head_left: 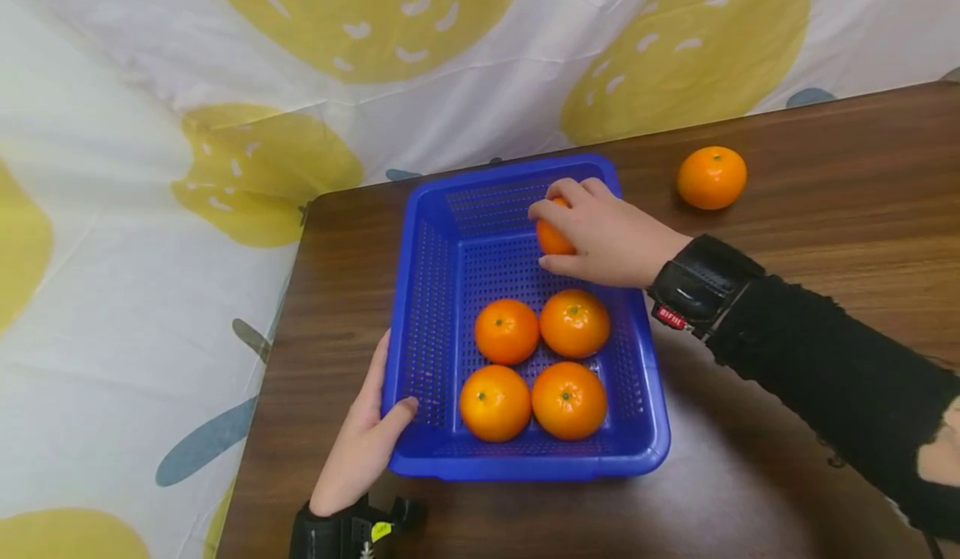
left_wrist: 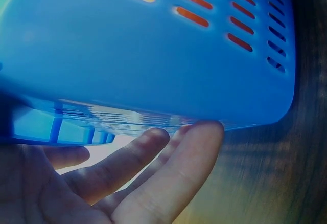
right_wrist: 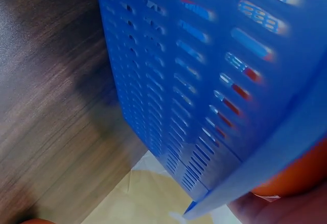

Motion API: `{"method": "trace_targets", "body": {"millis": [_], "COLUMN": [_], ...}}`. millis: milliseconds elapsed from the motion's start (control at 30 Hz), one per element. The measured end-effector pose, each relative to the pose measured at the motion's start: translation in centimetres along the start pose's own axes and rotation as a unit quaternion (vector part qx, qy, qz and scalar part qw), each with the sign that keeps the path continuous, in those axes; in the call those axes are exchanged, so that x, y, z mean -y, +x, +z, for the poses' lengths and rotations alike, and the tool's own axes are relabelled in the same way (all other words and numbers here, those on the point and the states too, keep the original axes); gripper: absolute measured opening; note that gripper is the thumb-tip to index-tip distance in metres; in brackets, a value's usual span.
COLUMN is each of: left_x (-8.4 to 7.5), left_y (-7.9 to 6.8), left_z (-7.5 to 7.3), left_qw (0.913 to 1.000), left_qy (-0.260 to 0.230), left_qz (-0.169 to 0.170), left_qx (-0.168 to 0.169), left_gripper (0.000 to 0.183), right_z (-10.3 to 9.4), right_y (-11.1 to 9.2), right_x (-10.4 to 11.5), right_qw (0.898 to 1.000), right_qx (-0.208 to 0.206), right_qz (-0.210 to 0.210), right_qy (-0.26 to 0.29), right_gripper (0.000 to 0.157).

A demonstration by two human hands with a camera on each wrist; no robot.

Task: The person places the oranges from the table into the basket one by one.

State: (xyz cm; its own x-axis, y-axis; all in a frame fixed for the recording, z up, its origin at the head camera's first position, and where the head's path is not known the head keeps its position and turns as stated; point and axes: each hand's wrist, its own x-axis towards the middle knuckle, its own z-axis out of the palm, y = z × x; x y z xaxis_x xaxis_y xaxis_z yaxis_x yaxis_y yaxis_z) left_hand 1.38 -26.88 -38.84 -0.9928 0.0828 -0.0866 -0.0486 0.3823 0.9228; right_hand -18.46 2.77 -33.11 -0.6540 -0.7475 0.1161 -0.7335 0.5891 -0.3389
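Note:
A blue perforated plastic basket (head_left: 459, 251) stands on the table, its long side running away from me. In the head view my left hand (head_left: 367, 434) holds its left side, thumb hooked over the rim and fingers along the outer wall. Those fingers (left_wrist: 191, 168) also show beside the wall in the left wrist view. My right hand (head_left: 611, 234) reaches over the right rim and grips an orange (head_left: 553, 238) in the far part of the basket, partly hidden by the fingers. Several oranges (head_left: 506, 331) sit grouped in the near half.
One more orange (head_left: 712, 177) lies on the brown wood-grain table (head_left: 847, 184), right of the basket near the back edge. A white cloth (head_left: 480, 117) with yellow fruit shapes hangs behind the table and along its left side.

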Motion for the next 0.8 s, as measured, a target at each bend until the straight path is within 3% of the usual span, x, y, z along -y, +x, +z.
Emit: {"method": "trace_targets", "body": {"millis": [533,800], "left_x": [0.1,0.1], "left_y": [-0.1,-0.1], "left_z": [0.0,0.0], "left_qw": [0.9999,0.9999], "left_qy": [-0.002,-0.004], "left_qz": [-0.011,-0.006], "left_qx": [-0.006,-0.009], "left_gripper": [0.075,0.074], "right_z": [1.6,2.2], "right_y": [0.4,0.6], "right_x": [0.1,-0.1], "right_qw": [0.999,0.997], "right_qx": [0.031,0.053], "right_qz": [0.0,-0.007], "right_qy": [-0.014,-0.058], "right_gripper": [0.058,0.059]}}
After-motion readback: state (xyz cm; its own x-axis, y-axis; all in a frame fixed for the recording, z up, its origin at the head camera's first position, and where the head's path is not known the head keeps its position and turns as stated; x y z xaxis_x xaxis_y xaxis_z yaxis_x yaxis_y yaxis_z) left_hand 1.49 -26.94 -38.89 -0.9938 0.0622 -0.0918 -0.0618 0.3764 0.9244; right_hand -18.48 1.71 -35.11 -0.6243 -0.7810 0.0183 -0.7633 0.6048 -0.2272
